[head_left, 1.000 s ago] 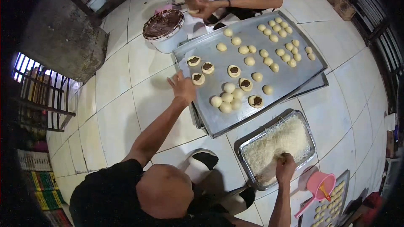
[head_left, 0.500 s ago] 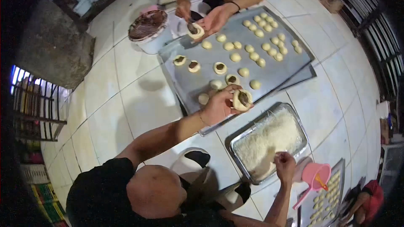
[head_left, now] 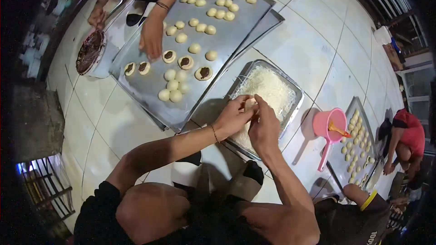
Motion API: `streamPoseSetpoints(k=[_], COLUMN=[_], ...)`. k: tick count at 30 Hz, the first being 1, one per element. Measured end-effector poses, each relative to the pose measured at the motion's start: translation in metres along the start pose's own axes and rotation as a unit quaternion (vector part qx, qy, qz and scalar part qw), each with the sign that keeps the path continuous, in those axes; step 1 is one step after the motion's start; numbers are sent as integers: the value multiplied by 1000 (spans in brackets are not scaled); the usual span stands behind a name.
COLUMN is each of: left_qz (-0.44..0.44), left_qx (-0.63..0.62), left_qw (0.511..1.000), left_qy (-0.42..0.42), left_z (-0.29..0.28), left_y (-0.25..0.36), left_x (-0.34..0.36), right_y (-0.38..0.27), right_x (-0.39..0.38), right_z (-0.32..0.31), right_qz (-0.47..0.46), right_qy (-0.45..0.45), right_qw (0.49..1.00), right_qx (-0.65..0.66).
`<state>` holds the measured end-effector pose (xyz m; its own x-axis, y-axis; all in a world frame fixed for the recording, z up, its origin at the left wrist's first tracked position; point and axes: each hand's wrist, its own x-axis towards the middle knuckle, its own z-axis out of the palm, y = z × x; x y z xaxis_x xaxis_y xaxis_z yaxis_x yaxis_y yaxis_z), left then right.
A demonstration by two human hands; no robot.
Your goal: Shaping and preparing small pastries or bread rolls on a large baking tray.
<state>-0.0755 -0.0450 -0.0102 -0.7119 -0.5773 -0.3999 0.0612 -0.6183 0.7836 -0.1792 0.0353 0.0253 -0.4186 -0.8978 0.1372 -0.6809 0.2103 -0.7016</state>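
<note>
Above the tray of pale shreds [head_left: 272, 84], which look like grated cheese, my two hands meet fingertip to fingertip. My left hand [head_left: 234, 119] and my right hand [head_left: 265, 129] are closed around a dough piece [head_left: 250, 104], pinching its top; most of it is hidden by fingers. Up and left lies a large metal baking sheet [head_left: 150, 88]. On it are plain dough balls [head_left: 175, 95] and several flattened dough rounds topped with brown filling [head_left: 203, 73].
Opposite me, a co-worker's hand [head_left: 152, 36] reaches over the sheet, beside a bucket of brown filling [head_left: 106, 59]. A pink dipper [head_left: 321, 122] holding an orange-handled brush [head_left: 338, 129] stands at right, near another tray of dough [head_left: 345, 165]. More people [head_left: 411, 129] crouch at far right.
My left hand has brought the filled dough from the baking sheet to above the shreds, where my right hand joined it. The co-worker's dough has left their palm. The view has shifted.
</note>
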Motion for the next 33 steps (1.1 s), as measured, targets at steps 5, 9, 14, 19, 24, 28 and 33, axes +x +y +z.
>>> streamPoseSetpoints(k=[5, 9, 14, 19, 24, 28, 33], left_qz=[13, -38, 53, 332, 123, -52, 296], left_qx=[14, -14, 467, 400, 409, 540, 228], left_qw=[1000, 998, 882, 853, 903, 839, 927], left_qy=[-22, -48, -4, 48, 41, 34, 27], left_z=[-5, 1, 9, 8, 0, 11, 10], left_y=[12, 31, 55, 56, 79, 86, 70], left_x=[-8, -14, -27, -41, -51, -55, -51], right_y=[7, 18, 9, -9, -19, -26, -36], right_x=[-2, -7, -5, 7, 5, 7, 14], right_z=[-10, -28, -26, -24, -23, -22, -36], right_qz=[72, 110, -111, -118, -54, -96, 62], right_qy=[-24, -55, -39, -21, -10, 13, -47], right_qw=[972, 929, 987, 973, 969, 985, 968], right_qx=[223, 349, 110, 197, 243, 144, 239])
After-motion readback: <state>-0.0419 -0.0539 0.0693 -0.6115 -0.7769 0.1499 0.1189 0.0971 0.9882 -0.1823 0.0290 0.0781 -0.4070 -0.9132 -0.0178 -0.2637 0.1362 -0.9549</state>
